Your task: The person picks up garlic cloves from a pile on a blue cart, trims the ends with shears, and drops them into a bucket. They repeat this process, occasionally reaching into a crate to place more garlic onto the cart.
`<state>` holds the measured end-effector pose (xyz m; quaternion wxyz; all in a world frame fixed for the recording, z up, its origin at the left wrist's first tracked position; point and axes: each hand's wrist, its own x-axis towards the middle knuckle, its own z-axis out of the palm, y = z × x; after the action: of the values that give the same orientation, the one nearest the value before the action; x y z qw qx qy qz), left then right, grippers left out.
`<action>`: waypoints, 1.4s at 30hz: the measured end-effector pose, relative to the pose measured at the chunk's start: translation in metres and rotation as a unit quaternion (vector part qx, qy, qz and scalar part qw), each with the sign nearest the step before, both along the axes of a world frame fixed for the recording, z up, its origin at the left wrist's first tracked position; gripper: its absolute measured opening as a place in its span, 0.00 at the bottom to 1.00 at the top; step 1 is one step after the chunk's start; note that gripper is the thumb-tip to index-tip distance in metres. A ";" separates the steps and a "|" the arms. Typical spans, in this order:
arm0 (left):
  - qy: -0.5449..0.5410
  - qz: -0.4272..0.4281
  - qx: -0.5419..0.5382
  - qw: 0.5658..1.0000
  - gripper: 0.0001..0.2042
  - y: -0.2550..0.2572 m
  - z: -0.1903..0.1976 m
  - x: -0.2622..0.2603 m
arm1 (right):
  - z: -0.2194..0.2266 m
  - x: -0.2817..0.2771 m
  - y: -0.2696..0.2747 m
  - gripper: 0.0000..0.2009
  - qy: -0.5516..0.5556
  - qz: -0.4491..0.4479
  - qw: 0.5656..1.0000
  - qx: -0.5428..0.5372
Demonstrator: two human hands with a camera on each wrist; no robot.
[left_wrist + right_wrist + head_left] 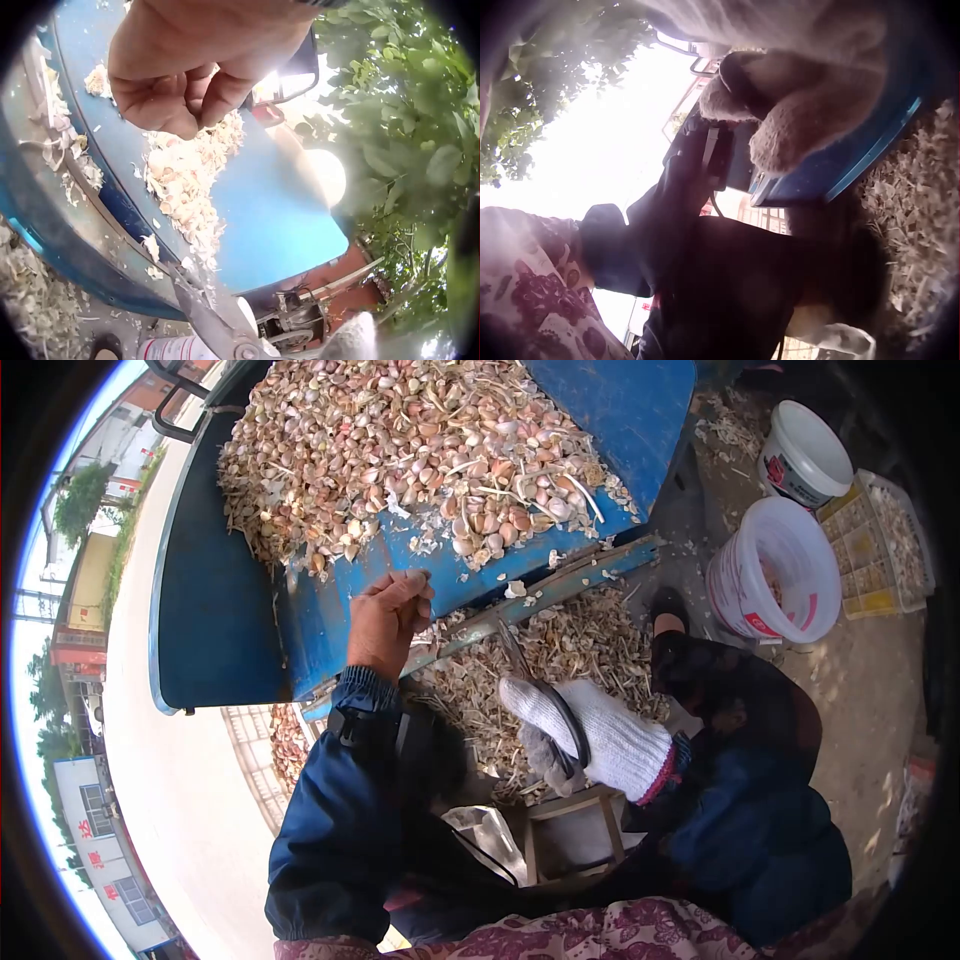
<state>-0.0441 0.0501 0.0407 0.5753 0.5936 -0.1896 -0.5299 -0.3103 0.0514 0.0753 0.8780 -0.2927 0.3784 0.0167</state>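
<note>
Floral cloth [640, 930] — scissors [217, 330], garlic [400, 450], buckets [735, 595]

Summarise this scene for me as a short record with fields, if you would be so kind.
Left hand: bare, fingers curled, over the near part of the blue tray; whether it holds anything cannot be made out
Right hand: in a white glove, gripping the shears
Tray contents: a large heap of garlic cloves
Below the tray's near edge: a pile of dry plant scraps
Right of the head view: two white buckets
Left background: a building with red characters
</note>
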 end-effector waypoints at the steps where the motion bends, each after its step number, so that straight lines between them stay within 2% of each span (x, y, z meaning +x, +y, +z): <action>1: -0.001 -0.001 0.001 1.000 0.07 -0.013 -0.004 -0.003 | -0.001 0.000 0.001 0.24 0.025 0.004 0.999 -0.043; 2: -0.150 -0.018 0.001 0.989 0.06 -0.027 -0.009 -0.009 | -0.004 -0.001 0.001 0.24 0.050 0.009 0.995 -0.085; 3: -0.295 -0.033 -0.001 0.955 0.06 -0.038 -0.013 -0.013 | -0.017 -0.004 0.000 0.22 0.012 -0.011 0.997 -0.075; 4: -0.294 -0.033 -0.002 0.955 0.06 -0.047 -0.022 -0.012 | -0.016 -0.005 -0.003 0.22 0.012 -0.011 0.997 -0.076; 5: -0.472 -0.080 -0.072 0.875 0.08 -0.054 -0.032 -0.011 | -0.016 -0.007 -0.006 0.21 0.004 -0.029 0.999 -0.039; 6: -0.628 -0.124 -0.139 0.756 0.11 -0.060 -0.033 -0.015 | -0.016 -0.009 -0.008 0.20 -0.003 -0.047 0.999 -0.002; 7: -0.653 -0.135 -0.121 0.735 0.14 -0.060 -0.034 -0.019 | -0.017 -0.011 -0.011 0.20 -0.002 -0.050 0.999 -0.001; 8: -0.652 -0.139 -0.122 0.735 0.14 -0.060 -0.035 -0.022 | -0.019 -0.013 -0.012 0.19 -0.013 -0.057 0.998 0.017; 10: -0.696 -0.157 -0.130 0.689 0.13 -0.062 -0.035 -0.023 | -0.015 -0.015 -0.015 0.18 -0.022 -0.066 0.997 0.036; 12: -0.683 -0.170 -0.139 0.697 0.12 -0.063 -0.034 -0.019 | 0.004 -0.012 -0.016 0.18 0.001 -0.085 0.996 0.005; 14: -0.676 -0.201 -0.117 0.699 0.12 -0.063 -0.031 -0.013 | 0.003 -0.011 -0.016 0.18 0.019 -0.074 0.997 -0.011; 18: -0.690 -0.174 -0.152 0.686 0.03 -0.054 -0.036 -0.001 | 0.006 -0.007 -0.014 0.19 0.033 -0.046 0.995 -0.076; 20: -0.688 -0.176 -0.149 0.688 0.03 -0.045 -0.034 0.010 | 0.002 -0.004 -0.012 0.20 0.041 -0.037 0.993 -0.102; 22: -0.684 -0.177 -0.146 0.692 0.03 -0.039 -0.034 0.019 | -0.006 0.001 -0.012 0.21 0.062 0.003 0.976 -0.207; 24: -0.685 -0.174 -0.127 0.696 0.03 -0.033 -0.039 0.020 | -0.009 0.007 -0.012 0.22 0.080 0.013 0.975 -0.206; 26: -0.690 -0.155 -0.139 0.693 0.03 -0.030 -0.051 0.011 | -0.015 0.010 -0.013 0.23 0.066 0.005 0.976 -0.205; 27: -0.695 -0.102 -0.137 0.699 0.03 -0.028 -0.056 0.004 | -0.011 0.011 -0.014 0.23 0.104 0.028 0.960 -0.260; 28: -0.698 -0.050 -0.134 0.701 0.03 -0.025 -0.059 0.000 | -0.008 0.012 -0.015 0.23 0.067 -0.006 0.976 -0.205; 30: -0.714 -0.058 -0.128 0.686 0.05 -0.024 -0.053 -0.003 | -0.001 0.011 -0.019 0.21 0.088 -0.004 0.975 -0.203; 32: -0.675 -0.010 -0.149 0.723 0.04 -0.025 -0.034 -0.005 | -0.013 0.006 -0.022 0.19 0.041 -0.050 0.980 -0.189; 33: -0.649 -0.007 -0.116 0.752 0.04 -0.021 -0.027 0.000 | -0.012 0.005 -0.027 0.17 0.014 -0.056 0.991 -0.121; 34: -0.571 -0.055 -0.038 0.818 0.05 -0.014 -0.014 0.000 | 0.003 0.001 -0.028 0.16 0.014 -0.071 0.986 -0.150; 36: -0.559 -0.164 -0.060 0.811 0.09 0.007 -0.009 0.001 | 0.003 -0.003 -0.032 0.16 0.028 -0.065 0.982 -0.173; 37: -0.557 -0.166 -0.058 0.812 0.09 0.016 -0.008 -0.005 | 0.006 -0.006 -0.032 0.16 0.030 -0.065 0.983 -0.171; 39: -0.597 -0.239 -0.033 0.765 0.08 0.030 -0.007 -0.019 | 0.012 -0.010 -0.032 0.17 0.048 -0.046 0.972 -0.226; 42: -0.606 -0.253 -0.050 0.752 0.09 0.038 -0.023 -0.034 | 0.015 -0.012 -0.032 0.19 0.024 -0.051 0.975 -0.215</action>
<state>-0.0785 0.0882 0.0173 0.2136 0.6910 -0.6681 -0.1745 -0.3225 0.0190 0.0904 0.7849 -0.4547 0.4081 -0.1032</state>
